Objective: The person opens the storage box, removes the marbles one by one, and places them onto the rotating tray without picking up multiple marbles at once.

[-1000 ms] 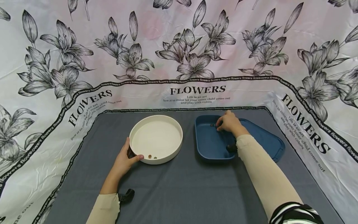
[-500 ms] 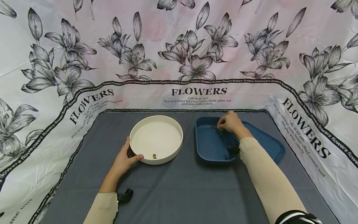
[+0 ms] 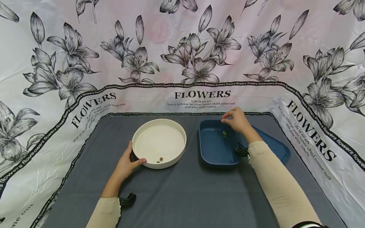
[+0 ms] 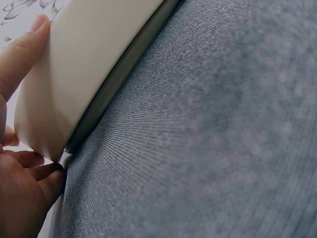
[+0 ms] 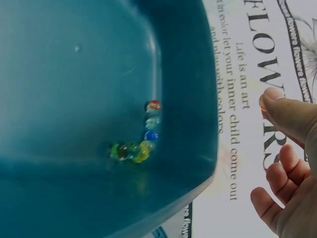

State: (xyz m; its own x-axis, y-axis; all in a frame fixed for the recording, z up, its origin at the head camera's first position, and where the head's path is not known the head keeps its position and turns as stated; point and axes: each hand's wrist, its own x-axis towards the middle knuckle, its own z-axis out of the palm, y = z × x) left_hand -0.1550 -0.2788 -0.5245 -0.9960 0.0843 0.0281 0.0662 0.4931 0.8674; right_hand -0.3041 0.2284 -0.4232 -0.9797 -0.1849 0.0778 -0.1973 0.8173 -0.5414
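My left hand point(image 3: 127, 164) grips the near-left side of a round cream dish point(image 3: 159, 136). In the left wrist view its thumb presses the outer wall and the other fingers curl at the bottom edge. Two small brownish marbles point(image 3: 161, 159) lie near the dish's front wall. My right hand point(image 3: 236, 120) is above the far right corner of a blue rectangular tray point(image 3: 201, 148). Thumb and forefinger pinch what looks like an orange-tinted marble point(image 5: 263, 110), mostly hidden by the thumb. Several coloured marbles point(image 5: 151, 135) sit along the tray's far corner, none touching that hand.
Another blue piece point(image 3: 273, 146), like a lid or shallow tray, lies right of the tray, partly behind my right arm. Grey cloth point(image 3: 182, 196) covers the table, with a white flower-printed border point(image 3: 199, 98) behind.
My right hand has risen out of the blue tray and moved back past its far edge, uncovering the marbles there. The marbles in the dish have rolled slightly; my left hand keeps its grip.
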